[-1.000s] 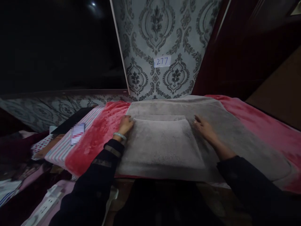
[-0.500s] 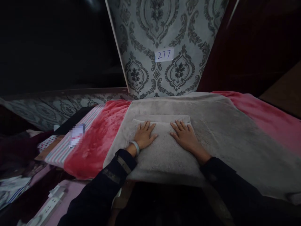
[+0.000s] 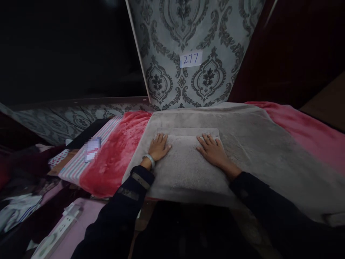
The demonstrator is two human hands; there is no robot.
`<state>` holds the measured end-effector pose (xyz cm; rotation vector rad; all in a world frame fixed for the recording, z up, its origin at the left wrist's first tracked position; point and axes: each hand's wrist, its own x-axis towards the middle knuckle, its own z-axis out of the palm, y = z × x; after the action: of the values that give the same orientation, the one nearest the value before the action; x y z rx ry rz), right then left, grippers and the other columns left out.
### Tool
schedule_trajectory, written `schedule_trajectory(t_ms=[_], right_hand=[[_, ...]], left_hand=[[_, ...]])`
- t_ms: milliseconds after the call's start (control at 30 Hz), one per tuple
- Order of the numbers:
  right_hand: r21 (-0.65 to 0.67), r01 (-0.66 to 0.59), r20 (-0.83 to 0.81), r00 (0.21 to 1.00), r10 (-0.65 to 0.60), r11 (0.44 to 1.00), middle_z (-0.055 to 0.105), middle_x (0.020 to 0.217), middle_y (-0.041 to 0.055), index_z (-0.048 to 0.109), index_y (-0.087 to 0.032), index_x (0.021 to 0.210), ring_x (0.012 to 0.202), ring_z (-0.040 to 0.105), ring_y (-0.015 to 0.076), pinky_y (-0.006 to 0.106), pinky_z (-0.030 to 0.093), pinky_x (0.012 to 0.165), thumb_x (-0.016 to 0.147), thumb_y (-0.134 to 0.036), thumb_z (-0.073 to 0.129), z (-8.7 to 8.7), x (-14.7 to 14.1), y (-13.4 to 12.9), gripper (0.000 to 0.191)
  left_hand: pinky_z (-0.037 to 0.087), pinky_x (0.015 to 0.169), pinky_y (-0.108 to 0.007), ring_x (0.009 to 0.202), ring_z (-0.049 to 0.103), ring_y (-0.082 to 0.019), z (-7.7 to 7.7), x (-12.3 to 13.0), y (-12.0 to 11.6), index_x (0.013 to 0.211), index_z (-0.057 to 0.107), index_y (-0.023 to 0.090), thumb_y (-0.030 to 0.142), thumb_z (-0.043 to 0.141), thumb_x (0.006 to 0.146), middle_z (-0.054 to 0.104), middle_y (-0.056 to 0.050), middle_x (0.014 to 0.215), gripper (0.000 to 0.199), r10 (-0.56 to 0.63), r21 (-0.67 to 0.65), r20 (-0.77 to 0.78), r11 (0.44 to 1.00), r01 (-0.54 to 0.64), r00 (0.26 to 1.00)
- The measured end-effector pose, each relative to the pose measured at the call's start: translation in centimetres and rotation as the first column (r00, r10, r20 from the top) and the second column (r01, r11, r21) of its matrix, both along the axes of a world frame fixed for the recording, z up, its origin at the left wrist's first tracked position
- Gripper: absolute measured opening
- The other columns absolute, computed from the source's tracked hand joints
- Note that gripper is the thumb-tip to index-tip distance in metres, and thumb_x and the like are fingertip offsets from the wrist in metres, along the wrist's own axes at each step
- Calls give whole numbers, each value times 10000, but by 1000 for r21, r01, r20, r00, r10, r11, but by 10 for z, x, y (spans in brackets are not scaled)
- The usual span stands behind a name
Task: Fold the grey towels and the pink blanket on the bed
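Note:
A folded grey cloth (image 3: 185, 169) with a soft, fuzzy surface lies flat on a larger grey blanket (image 3: 269, 162). My left hand (image 3: 158, 149) rests palm down near the cloth's upper left corner, fingers spread. Close to the upper right corner, my right hand (image 3: 213, 151) also presses flat with its fingers apart. Beyond my fingertips runs a narrow band (image 3: 188, 132) of the same grey fabric along the far edge. A bracelet (image 3: 151, 160) circles my left wrist.
Red plush fabric (image 3: 113, 154) and a striped cloth (image 3: 72, 167) lie to the left, with a blurred-out item (image 3: 92, 150) on them. A white power strip (image 3: 60, 230) is at the lower left. Behind stand a large dark screen (image 3: 70, 50) and a patterned wall (image 3: 185, 86).
My left hand has slid left across the cloth toward its left edge. The right hand stays in about the same spot. The camera view has shifted slightly.

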<state>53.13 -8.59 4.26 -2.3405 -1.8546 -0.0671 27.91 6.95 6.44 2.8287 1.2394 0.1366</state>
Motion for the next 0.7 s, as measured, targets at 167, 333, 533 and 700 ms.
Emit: schedule_trajectory(t_ms=[167, 333, 533, 700], right_hand=[[-116, -42, -47, 998, 37, 992, 300, 1650, 138, 392, -216, 1583, 1529, 243, 350, 618, 281, 1176, 1037, -477, 287, 41, -21, 28, 615], [35, -209, -7, 978, 209, 977, 323, 1636, 157, 412, -131, 1559, 1515, 286, 309, 578, 265, 1196, 1023, -333, 320, 40, -100, 61, 580], [101, -202, -38, 978, 207, 974, 294, 1657, 110, 364, -157, 1590, 1536, 232, 285, 536, 206, 1232, 1041, -462, 320, 13, -97, 58, 628], [35, -11, -15, 1000, 12, 999, 254, 1667, 138, 353, -150, 1597, 1545, 202, 313, 557, 205, 1229, 1032, -530, 292, 6, -21, 15, 683]], left_hand=[[321, 1208, -529, 1566, 200, -286, -5, -8, 5, 1572, 361, 190, 399, 323, 1036, 279, -130, 1675, 576, -47, 20, 59, 999, 46, 997], [259, 1227, -594, 1579, 151, -282, 0, -9, -4, 1602, 292, 182, 320, 296, 1024, 233, -104, 1692, 594, -55, 41, 43, 998, 53, 998], [285, 1212, -619, 1575, 167, -289, 4, -10, -1, 1600, 309, 194, 314, 264, 1019, 261, -79, 1685, 595, -69, 27, 4, 997, 69, 998], [276, 1220, -600, 1575, 168, -289, 3, -8, -1, 1603, 303, 201, 330, 254, 1025, 245, -74, 1690, 594, -67, 8, 2, 998, 67, 998]])
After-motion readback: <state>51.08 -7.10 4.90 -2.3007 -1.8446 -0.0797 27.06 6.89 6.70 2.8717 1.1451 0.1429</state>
